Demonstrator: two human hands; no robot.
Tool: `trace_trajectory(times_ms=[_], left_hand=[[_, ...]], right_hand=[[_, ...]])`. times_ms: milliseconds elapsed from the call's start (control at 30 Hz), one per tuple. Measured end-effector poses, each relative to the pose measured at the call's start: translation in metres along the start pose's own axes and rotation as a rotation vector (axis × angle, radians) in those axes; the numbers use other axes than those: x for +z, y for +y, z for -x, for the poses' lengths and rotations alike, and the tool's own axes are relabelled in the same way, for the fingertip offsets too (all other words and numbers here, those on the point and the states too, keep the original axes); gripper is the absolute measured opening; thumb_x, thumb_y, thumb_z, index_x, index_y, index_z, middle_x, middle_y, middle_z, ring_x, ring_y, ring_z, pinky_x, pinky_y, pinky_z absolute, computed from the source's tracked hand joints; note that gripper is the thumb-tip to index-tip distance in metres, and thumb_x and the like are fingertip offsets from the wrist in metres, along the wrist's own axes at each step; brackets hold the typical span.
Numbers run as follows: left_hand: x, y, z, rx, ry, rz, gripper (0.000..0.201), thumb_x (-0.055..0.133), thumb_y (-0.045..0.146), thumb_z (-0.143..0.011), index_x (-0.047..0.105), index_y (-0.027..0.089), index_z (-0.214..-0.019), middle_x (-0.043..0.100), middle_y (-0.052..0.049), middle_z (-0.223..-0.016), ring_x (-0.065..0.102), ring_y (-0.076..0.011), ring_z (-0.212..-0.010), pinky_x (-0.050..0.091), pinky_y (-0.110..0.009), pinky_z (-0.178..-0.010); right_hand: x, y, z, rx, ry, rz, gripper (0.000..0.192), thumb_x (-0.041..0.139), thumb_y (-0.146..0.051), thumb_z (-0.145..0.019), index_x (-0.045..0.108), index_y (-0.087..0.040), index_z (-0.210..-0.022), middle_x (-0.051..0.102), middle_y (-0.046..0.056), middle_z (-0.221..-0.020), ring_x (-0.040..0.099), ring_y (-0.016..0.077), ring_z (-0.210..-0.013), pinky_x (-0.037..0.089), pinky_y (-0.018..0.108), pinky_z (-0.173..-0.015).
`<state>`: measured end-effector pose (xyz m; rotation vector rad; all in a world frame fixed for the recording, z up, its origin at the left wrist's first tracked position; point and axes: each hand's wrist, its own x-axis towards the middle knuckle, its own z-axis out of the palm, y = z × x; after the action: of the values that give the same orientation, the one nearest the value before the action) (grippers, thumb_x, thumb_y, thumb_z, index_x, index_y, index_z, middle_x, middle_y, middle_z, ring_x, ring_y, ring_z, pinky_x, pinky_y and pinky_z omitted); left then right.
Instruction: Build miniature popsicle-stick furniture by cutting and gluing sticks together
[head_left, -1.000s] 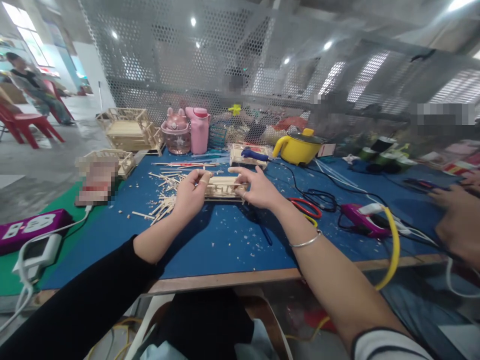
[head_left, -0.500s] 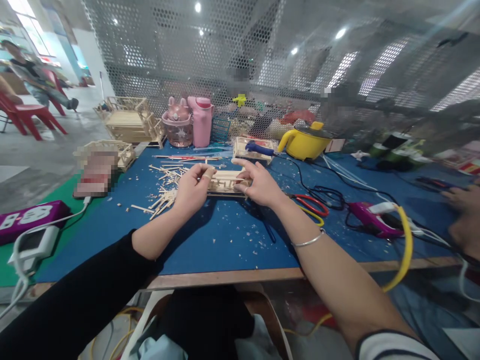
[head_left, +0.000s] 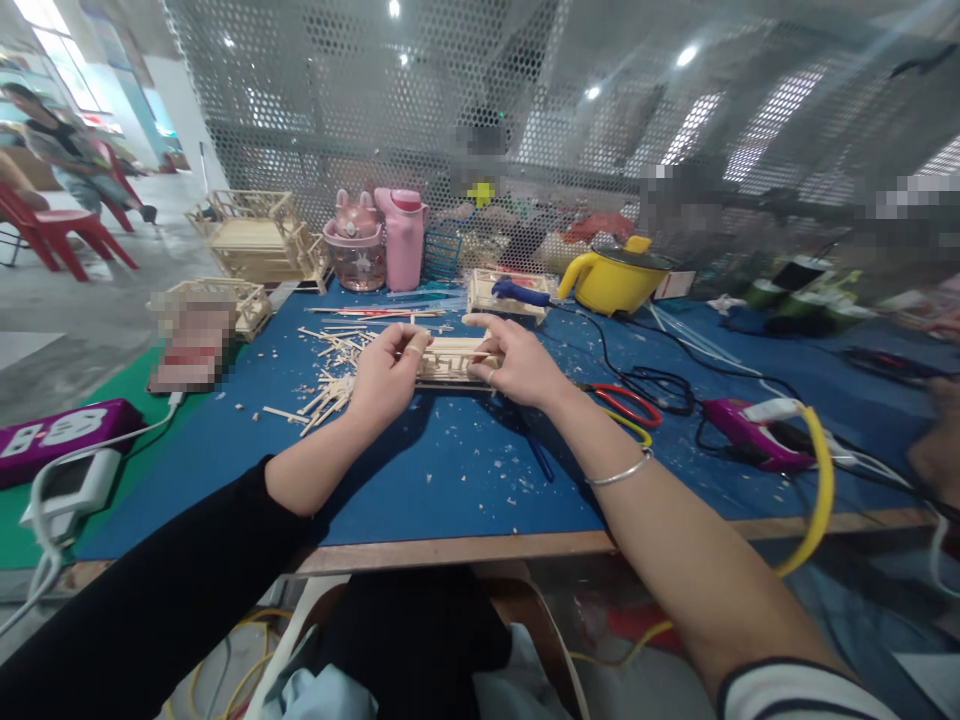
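A small frame built of thin wooden sticks (head_left: 448, 362) lies on the blue table mat (head_left: 450, 470). My left hand (head_left: 384, 375) grips its left end, thumb and fingers closed on it. My right hand (head_left: 517, 365) holds the right end, with the forefinger stretched along its top edge. A heap of loose wooden sticks (head_left: 330, 375) lies just left of my left hand. A silver bangle sits on my right wrist.
Red-handled scissors (head_left: 619, 402), black cables and a purple glue gun (head_left: 754, 435) lie to the right. A yellow pot (head_left: 616, 280), pink bottles (head_left: 382, 250) and finished stick models (head_left: 259, 240) stand at the back before a mesh screen. Another person's hand (head_left: 937, 450) shows at far right.
Both hands stay on the stick frame; my right fingers have shifted slightly along its top. The other person's hand at the right has drawn back toward the edge of view.
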<state>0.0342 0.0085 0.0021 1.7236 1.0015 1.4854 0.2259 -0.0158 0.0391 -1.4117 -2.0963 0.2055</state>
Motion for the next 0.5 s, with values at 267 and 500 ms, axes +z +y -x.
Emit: trace_trajectory(times_ms=[267,500], left_hand=[[0.001,0.001,0.001,-0.017,-0.006,0.018,0.016,0.053,0.031,-0.087,0.062,0.019,-0.081,0.064,0.000,-0.075,0.054,-0.0132,-0.067,0.042,-0.027,-0.067],[0.000,-0.002,-0.001,-0.007,0.002,0.007,0.016,0.054,0.032,-0.086,0.062,0.018,-0.083,0.065,-0.001,-0.078,0.057,-0.0142,-0.073,0.043,-0.026,-0.072]], right_hand=[[-0.001,-0.001,-0.003,-0.030,-0.028,0.052,0.062,0.062,-0.008,-0.071,0.051,-0.025,-0.130,0.073,0.000,-0.082,0.064,0.0239,-0.091,0.035,0.051,-0.102],[-0.005,0.009,0.007,-0.092,-0.015,0.012,0.081,0.059,-0.010,-0.066,0.036,-0.025,-0.142,0.068,0.005,-0.111,0.058,0.0257,-0.104,0.038,0.048,-0.101]])
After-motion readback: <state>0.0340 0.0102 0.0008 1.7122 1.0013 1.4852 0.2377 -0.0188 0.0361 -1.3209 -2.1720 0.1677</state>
